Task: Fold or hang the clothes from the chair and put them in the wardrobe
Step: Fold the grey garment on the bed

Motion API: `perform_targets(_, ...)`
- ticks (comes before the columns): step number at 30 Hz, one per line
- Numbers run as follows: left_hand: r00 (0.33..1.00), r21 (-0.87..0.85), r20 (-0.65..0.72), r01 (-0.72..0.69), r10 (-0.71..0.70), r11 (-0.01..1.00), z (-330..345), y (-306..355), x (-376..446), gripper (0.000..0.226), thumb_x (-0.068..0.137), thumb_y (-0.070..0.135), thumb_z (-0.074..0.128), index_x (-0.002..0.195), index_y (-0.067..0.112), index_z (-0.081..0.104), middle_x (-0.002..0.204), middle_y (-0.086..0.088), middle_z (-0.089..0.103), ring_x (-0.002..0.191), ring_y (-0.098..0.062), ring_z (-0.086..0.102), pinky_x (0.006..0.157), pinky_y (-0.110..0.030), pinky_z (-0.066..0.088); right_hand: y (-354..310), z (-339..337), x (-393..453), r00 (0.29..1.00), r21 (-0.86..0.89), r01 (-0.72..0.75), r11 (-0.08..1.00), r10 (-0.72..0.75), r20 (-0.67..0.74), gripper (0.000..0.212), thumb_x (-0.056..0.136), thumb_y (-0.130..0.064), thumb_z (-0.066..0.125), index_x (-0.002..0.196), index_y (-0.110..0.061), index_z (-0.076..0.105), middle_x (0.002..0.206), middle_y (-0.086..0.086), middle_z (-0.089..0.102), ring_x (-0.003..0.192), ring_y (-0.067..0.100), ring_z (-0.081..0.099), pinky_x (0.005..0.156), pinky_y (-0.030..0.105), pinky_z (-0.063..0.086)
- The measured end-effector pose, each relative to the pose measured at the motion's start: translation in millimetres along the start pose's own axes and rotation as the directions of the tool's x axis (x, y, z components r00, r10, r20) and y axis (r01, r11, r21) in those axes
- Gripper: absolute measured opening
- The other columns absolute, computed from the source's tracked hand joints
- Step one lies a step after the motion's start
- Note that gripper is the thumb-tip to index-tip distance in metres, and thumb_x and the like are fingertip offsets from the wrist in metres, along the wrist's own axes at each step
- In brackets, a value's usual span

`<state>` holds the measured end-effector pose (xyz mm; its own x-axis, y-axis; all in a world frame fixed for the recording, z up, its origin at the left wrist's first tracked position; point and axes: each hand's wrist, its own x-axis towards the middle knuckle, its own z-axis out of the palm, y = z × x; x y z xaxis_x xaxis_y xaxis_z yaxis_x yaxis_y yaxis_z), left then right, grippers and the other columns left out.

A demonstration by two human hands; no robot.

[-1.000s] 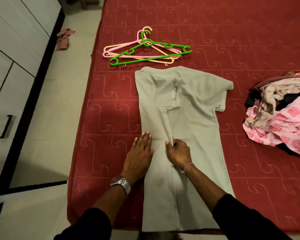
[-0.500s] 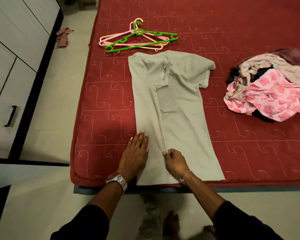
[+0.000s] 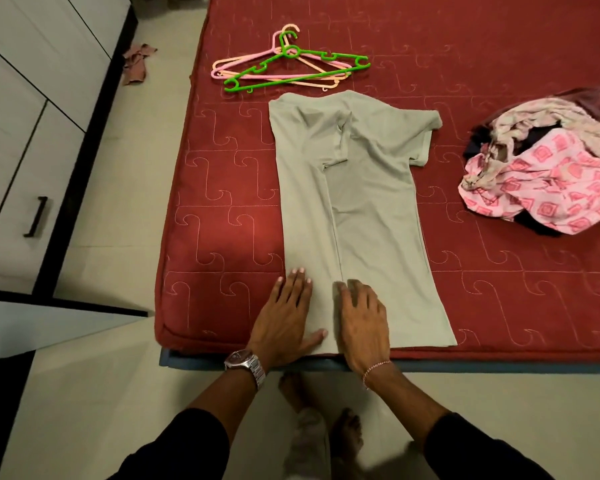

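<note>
— Red quilted bed (image 3: pixel 222 209) is filling most of the frame, with white wardrobe doors (image 3: pixel 32 116) showing at the left edge. What is lying on it?

— One pale grey-green short-sleeved cotton T-shirt (image 3: pixel 371 209) is lying flat at the frame's centre, its left third folded inward, hem at the near bed edge. Green, pink and peach plastic hangers (image 3: pixel 291 64) are lying just above its collar; a crumpled heap of pink-patterned and dark clothes (image 3: pixel 548 174) is sitting at the right.

— And the hands?

— Both are lying flat with fingers straight, gripping nothing. The left hand (image 3: pixel 286 320) is pressing the folded panel's lower corner; the right hand (image 3: pixel 361 320) is resting beside it, on the fold's edge.

— How will it handle?

— I am judging it light, soft and limp, likely to slip out of its creases. Taking hold at the right side seam and sleeve looks best.
</note>
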<state>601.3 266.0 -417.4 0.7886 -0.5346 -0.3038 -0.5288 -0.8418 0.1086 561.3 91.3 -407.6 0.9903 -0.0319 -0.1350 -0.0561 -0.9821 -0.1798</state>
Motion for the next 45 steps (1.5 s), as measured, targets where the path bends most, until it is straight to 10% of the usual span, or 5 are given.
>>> perform_targets(8,0.999,-0.062,0.024,-0.027,0.028,0.998,-0.9,8.5,-7.3,0.097,0.094,0.073,0.020,0.158,0.004,-0.004,0.164,-0.019,-0.015,0.153,-0.029,-0.017,0.125,-0.048,-0.001,17.9,16.0,-10.2,0.987,-0.079,0.138,0.987,-0.130,0.099,0.061,0.105,-0.044,0.022,0.157,-0.011,0.026,0.164,0.009,0.024,0.152,0.029,0.020,0.119,0.054,0.013)
perform_targets(16,0.986,-0.114,-0.156,0.037,-0.054,0.993,-31.7,-10.7,38.4,0.078,0.100,0.060,0.026,0.153,0.002,0.029,0.160,-0.021,0.028,0.149,-0.032,0.026,0.125,-0.046,0.016,1.1,-14.7,63.6,0.989,0.173,0.077,0.982,-0.053,-0.139,0.044,0.101,-0.033,0.046,0.134,-0.007,0.057,0.133,0.016,0.061,0.122,0.033,0.058,0.107,0.046,0.044)
perform_targets(25,0.942,-0.225,-0.288,0.108,-0.172,0.968,-77.6,-94.7,179.2,0.058,0.100,0.031,0.027,0.144,-0.004,0.043,0.146,-0.025,0.047,0.135,-0.038,0.046,0.116,-0.048,0.036,-1.0,-50.6,235.9,0.982,0.523,-0.066,0.850,0.149,-0.118,0.037,0.101,-0.024,0.052,0.132,-0.005,0.050,0.131,0.017,0.054,0.116,0.033,0.052,0.098,0.044,0.046)
perform_targets(39,0.947,-0.268,-0.308,0.010,-0.096,0.963,-121.8,-189.4,361.2,0.058,0.104,0.021,0.038,0.152,-0.008,0.023,0.160,-0.027,0.022,0.150,-0.038,0.020,0.124,-0.046,0.019,-2.7,-56.0,439.0,0.797,0.683,-0.491,0.541,0.595,0.102,0.039,0.079,-0.049,0.072,0.094,-0.015,0.063,0.091,-0.001,0.070,0.090,0.024,0.064,0.076,0.029,0.047)
perform_targets(45,0.933,-0.229,-0.318,0.093,-0.165,0.969,-102.6,-182.4,369.9,0.071,0.099,0.042,0.024,0.155,-0.001,0.021,0.164,-0.020,0.017,0.152,-0.035,0.015,0.122,-0.051,0.019,1.1,-58.4,443.8,0.889,0.856,-0.275,0.438,0.454,0.054,0.027,0.099,-0.034,0.059,0.079,-0.017,0.052,0.070,-0.006,0.052,0.065,0.010,0.046,0.069,0.029,0.039)
